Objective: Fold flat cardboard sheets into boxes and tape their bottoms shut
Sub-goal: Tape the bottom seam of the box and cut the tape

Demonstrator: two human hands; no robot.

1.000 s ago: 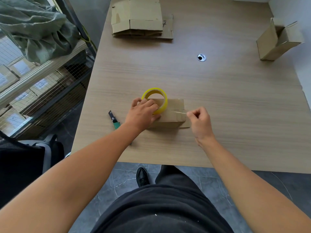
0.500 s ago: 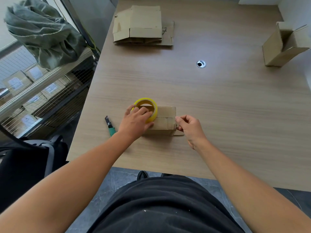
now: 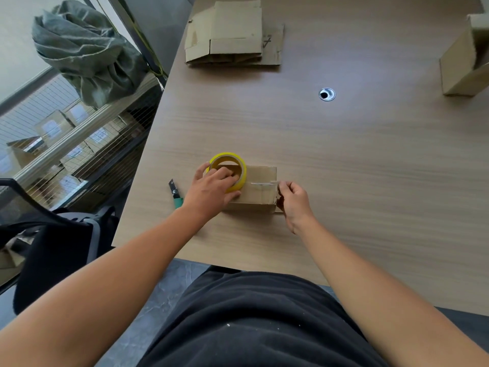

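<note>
Two hands are kept at a box (image 3: pixel 260 190) near the bench's (image 3: pixel 370 168) front edge. The yellow tape roll (image 3: pixel 229 169) is gripped on the box top by the left hand (image 3: pixel 211 190); the tape's free end is pinched by the closed right hand (image 3: pixel 295 198) at the box's right edge. A knife (image 3: pixel 175 194) lies left of the box; flat sheets (image 3: pixel 232 35) are stacked at the far side.

Place: office used for packing | desk (image 3: pixel 344 160) with cable grommet (image 3: pixel 326 94) | mesh chair (image 3: pixel 39 234) | wire shelves (image 3: pixel 79 144) stocked with cartons | flat cardboard stack (image 3: pixel 235 35)
</note>
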